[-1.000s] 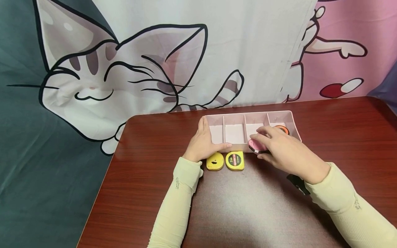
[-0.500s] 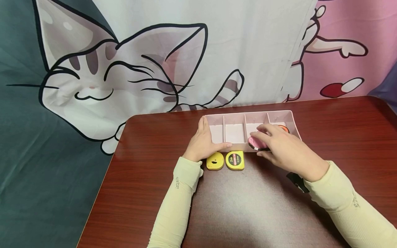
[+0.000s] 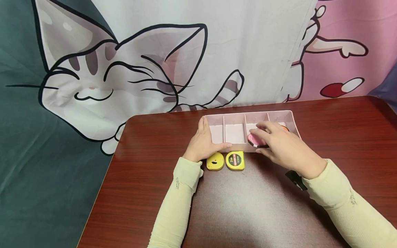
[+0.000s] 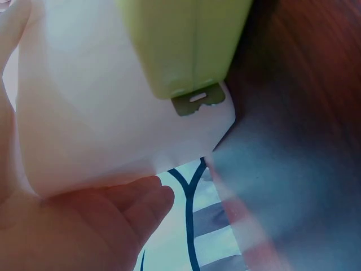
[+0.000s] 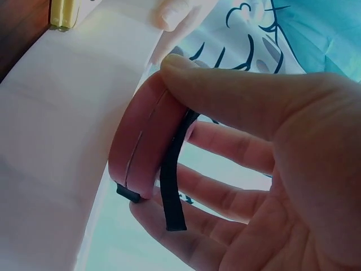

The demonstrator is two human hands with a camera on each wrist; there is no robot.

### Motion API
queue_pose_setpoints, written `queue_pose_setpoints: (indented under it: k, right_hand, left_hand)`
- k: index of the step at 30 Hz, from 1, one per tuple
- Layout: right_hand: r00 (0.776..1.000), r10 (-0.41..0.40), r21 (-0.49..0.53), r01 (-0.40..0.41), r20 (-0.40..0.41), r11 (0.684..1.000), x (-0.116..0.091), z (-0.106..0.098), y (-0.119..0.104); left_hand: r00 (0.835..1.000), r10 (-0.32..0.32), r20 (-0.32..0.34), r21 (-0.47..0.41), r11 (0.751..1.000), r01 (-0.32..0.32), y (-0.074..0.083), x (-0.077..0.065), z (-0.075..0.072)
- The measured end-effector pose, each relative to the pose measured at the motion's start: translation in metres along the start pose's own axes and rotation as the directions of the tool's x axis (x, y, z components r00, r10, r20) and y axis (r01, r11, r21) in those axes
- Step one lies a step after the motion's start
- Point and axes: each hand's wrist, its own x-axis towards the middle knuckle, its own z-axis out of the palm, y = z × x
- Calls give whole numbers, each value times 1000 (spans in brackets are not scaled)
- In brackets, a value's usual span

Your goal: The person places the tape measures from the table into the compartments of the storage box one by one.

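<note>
My right hand [image 3: 285, 146] pinches a pink tape measure [image 3: 256, 139] with a black wrist strap at the front rim of a pale pink divided box [image 3: 234, 129], by the third compartment from the left. In the right wrist view the thumb lies on one side of the pink tape measure [image 5: 144, 132], the fingers on the other; the black strap hangs down. My left hand [image 3: 203, 141] rests against the box's left end, fingers straight along that side and thumb on the front wall. Two yellow tape measures [image 3: 235, 160] lie just in front of the box.
An orange-edged round thing [image 3: 284, 127], mostly hidden by the right hand, is in the box's rightmost compartment. The box stands near the back edge of the brown wooden table [image 3: 149, 165]. A curtain with cartoon cats [image 3: 248, 41] hangs behind it.
My right hand has shifted slightly left and away from me with the pink tape measure. The left hand, the box and the yellow tape measures have stayed put.
</note>
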Motion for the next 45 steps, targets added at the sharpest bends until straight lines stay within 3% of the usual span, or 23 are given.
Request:
queue_pose_setpoints:
  k: [19,37,45]
  right_hand:
    - [999,37,0,-37,8,999,5,2,5]
    - [999,28,5,-28,-38,1000,11,10,17]
    - [997,71,43,-70,-31,997,13,15,22]
  left_hand:
    - [1000,3,-5,-7,1000,-3,0,-1,0]
    - [1000,4,4,1,1000,-4,0,0,0]
    - [1000,-4,16,8,1000,4,0,0,0]
